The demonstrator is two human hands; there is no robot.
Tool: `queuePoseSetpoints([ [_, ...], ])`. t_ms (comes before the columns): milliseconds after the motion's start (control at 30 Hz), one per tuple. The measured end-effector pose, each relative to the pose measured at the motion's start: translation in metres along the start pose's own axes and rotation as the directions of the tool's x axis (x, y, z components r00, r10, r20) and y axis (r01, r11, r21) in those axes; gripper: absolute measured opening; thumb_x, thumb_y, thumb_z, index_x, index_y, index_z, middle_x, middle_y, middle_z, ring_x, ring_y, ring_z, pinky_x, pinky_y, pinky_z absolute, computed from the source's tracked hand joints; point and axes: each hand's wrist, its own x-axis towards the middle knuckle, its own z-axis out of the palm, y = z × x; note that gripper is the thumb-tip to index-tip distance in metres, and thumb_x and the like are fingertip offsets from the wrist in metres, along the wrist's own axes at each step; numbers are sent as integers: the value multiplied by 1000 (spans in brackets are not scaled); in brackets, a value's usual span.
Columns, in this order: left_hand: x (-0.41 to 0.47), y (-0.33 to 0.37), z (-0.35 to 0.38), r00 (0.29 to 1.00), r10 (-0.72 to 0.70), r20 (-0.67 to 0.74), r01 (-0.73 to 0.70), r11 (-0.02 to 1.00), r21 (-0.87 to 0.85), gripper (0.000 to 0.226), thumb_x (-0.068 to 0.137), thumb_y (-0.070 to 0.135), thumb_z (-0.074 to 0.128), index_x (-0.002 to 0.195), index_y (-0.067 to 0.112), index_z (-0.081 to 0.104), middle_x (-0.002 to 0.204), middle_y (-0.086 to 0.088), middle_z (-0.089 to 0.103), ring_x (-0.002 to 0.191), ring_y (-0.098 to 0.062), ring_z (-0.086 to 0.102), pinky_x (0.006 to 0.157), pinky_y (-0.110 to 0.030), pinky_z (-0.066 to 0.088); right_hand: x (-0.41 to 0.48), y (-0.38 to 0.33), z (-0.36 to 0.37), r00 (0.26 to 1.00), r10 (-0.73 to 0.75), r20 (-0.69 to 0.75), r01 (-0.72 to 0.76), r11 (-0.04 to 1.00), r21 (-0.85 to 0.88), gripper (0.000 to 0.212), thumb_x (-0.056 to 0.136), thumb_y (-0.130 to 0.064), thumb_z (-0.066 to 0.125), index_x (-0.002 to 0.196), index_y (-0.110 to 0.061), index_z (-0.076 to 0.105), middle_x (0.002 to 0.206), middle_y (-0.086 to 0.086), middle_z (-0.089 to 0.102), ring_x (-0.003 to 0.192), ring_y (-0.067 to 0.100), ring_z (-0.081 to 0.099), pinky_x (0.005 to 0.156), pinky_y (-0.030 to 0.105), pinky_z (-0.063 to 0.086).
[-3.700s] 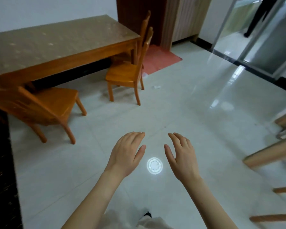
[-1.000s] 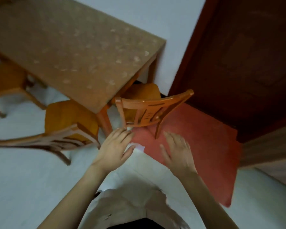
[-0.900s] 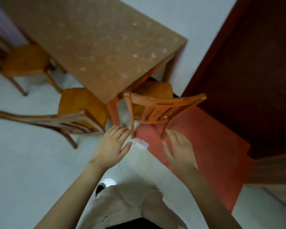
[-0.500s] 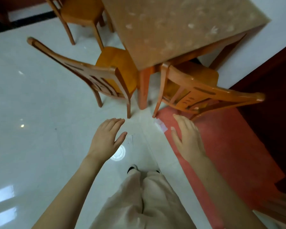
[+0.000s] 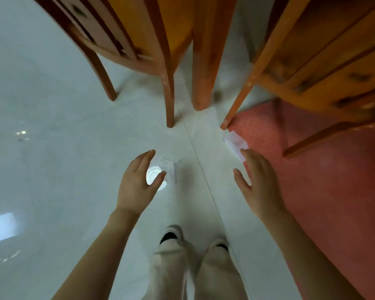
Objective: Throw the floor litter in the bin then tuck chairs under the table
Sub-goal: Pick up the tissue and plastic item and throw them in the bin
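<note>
A white scrap of paper litter [image 5: 234, 141] lies on the floor at the edge of the red mat [image 5: 325, 182], by a chair leg. My right hand [image 5: 258, 185] hovers just below it, fingers spread, fingertips almost at the paper. My left hand [image 5: 139, 180] is open over the white tile floor, holding nothing. A faint crumpled clear piece [image 5: 170, 167] lies on the floor beside my left hand. One orange wooden chair [image 5: 126, 40] stands at top left, another [image 5: 325, 68] at top right, with the table leg [image 5: 204, 61] between them.
My legs and shoes [image 5: 193, 241] are at the bottom centre. A bright round light reflection [image 5: 154, 173] shines on the glossy tile under my left hand. Chair legs stand close in front of both hands. No bin is in view.
The view has dropped low toward the floor; the chairs and table leg now loom close. Both hands have come down, the right one nearly reaching the white paper.
</note>
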Motion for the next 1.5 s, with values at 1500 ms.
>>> queuePoseSetpoints([
  [1500, 151, -63, 334, 995, 85, 58, -62, 947, -316, 24, 83, 15, 70, 107, 19, 67, 97, -2, 63, 85, -11, 57, 77, -22, 48, 108, 250, 245, 958, 192, -215, -197, 980, 1, 65, 82, -18, 73, 142, -19, 47, 136, 10, 56, 122, 27, 54, 101, 41, 48],
])
